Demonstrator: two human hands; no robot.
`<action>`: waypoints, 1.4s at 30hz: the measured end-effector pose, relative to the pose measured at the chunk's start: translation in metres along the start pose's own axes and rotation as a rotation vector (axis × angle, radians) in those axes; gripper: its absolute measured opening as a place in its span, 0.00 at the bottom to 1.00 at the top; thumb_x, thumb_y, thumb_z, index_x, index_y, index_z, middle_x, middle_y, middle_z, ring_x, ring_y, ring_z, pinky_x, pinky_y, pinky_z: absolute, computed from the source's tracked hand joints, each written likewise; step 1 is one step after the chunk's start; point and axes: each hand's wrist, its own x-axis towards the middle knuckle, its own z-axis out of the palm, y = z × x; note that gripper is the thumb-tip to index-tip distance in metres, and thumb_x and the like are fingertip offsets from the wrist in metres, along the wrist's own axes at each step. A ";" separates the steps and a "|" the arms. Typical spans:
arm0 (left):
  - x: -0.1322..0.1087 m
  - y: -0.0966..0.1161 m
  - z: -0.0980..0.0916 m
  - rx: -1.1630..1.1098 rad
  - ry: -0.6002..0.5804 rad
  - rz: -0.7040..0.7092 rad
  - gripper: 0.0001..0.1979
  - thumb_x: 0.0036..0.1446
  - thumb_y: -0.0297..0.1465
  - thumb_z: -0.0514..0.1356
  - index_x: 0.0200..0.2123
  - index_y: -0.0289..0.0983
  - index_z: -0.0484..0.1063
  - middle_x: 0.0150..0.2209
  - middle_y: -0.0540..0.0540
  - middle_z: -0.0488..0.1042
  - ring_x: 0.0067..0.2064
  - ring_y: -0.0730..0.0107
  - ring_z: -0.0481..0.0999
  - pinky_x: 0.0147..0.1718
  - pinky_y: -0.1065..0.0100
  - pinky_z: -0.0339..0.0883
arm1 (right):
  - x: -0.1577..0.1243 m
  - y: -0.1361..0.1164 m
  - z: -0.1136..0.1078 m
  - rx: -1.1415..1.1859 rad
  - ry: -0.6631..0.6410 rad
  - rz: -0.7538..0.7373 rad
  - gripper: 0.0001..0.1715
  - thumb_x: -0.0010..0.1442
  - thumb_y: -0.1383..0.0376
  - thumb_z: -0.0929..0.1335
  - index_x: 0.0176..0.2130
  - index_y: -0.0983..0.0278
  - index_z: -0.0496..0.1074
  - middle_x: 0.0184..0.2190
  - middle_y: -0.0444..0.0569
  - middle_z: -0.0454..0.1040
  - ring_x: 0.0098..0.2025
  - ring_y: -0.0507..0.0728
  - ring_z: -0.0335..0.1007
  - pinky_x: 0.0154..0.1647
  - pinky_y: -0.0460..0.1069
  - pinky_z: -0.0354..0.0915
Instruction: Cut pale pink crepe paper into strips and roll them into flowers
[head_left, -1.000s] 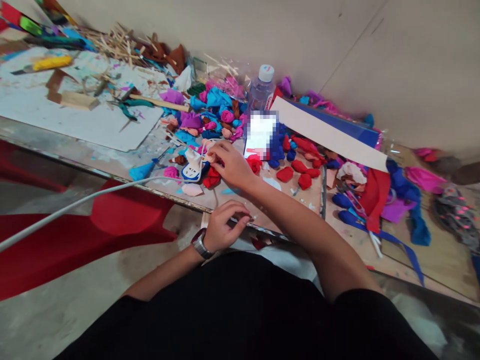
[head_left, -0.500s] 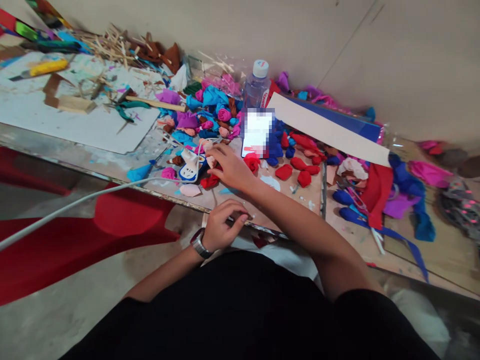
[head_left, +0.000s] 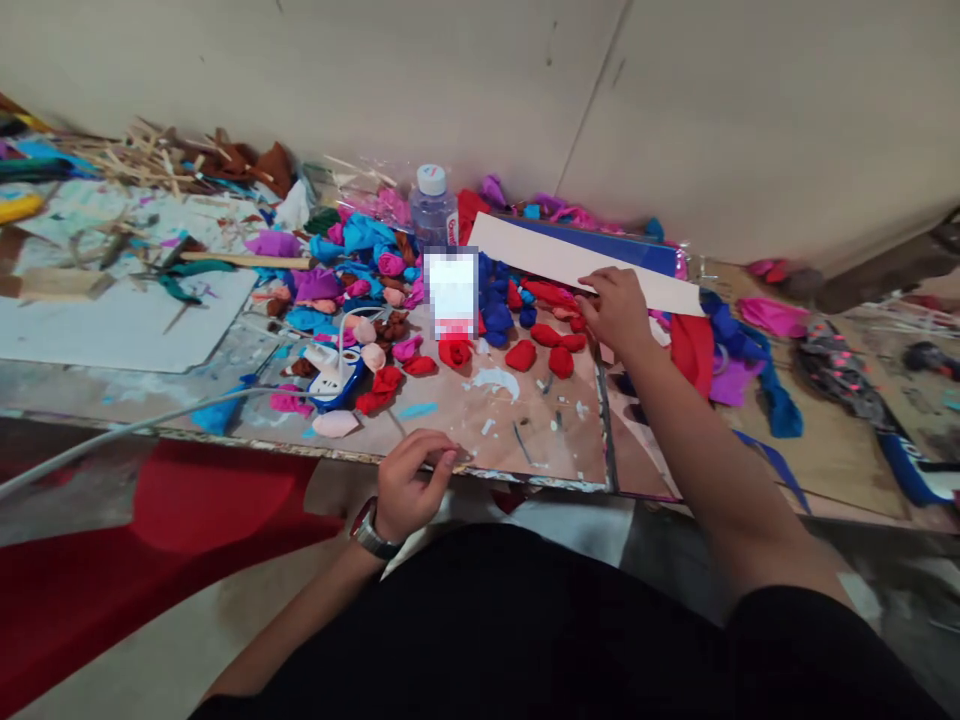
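Note:
My right hand (head_left: pixel 616 310) reaches far over the board, fingers curled down on a red paper piece (head_left: pixel 553 296) next to a long white card strip (head_left: pixel 525 252). More red paper rolls (head_left: pixel 546 346) lie just below it, with blue rolls (head_left: pixel 498 306) to their left. My left hand (head_left: pixel 409 488), with a watch (head_left: pixel 367 532) on the wrist, rests at the near edge of the wooden board (head_left: pixel 495 420). Its fingers are pinched together; what they hold is too small to see.
A phone (head_left: pixel 452 290) stands in front of a water bottle (head_left: pixel 432 206). A white power strip (head_left: pixel 330 376) with its cable (head_left: pixel 112 436) lies to the left among pink, cyan and purple paper rolls. Green pliers (head_left: pixel 184 275) and sticks lie far left. Red plastic (head_left: pixel 187 510) sits below the table.
My right hand left the power strip and swung right to the red pieces by the white strip. The view turned right. My left hand stayed at the board's edge.

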 end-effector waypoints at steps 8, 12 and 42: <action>0.002 0.004 0.001 0.085 -0.001 0.007 0.05 0.67 0.28 0.61 0.42 0.37 0.79 0.39 0.43 0.81 0.41 0.66 0.81 0.39 0.66 0.76 | 0.018 0.059 0.020 -0.112 -0.201 0.101 0.21 0.63 0.64 0.67 0.51 0.67 0.82 0.53 0.62 0.81 0.55 0.73 0.72 0.59 0.66 0.65; 0.003 0.006 0.001 0.070 -0.015 -0.021 0.05 0.67 0.27 0.62 0.42 0.36 0.78 0.40 0.43 0.80 0.41 0.68 0.80 0.38 0.68 0.75 | 0.020 0.057 0.020 -0.125 -0.115 0.163 0.21 0.66 0.59 0.65 0.50 0.65 0.82 0.53 0.62 0.81 0.55 0.73 0.71 0.58 0.67 0.66; 0.045 0.062 0.057 -0.701 -0.245 -0.153 0.26 0.67 0.35 0.64 0.67 0.47 0.64 0.67 0.37 0.64 0.63 0.54 0.73 0.52 0.58 0.77 | -0.041 -0.087 -0.142 1.278 0.167 0.807 0.28 0.38 0.53 0.86 0.26 0.60 0.71 0.22 0.40 0.73 0.19 0.49 0.64 0.16 0.46 0.59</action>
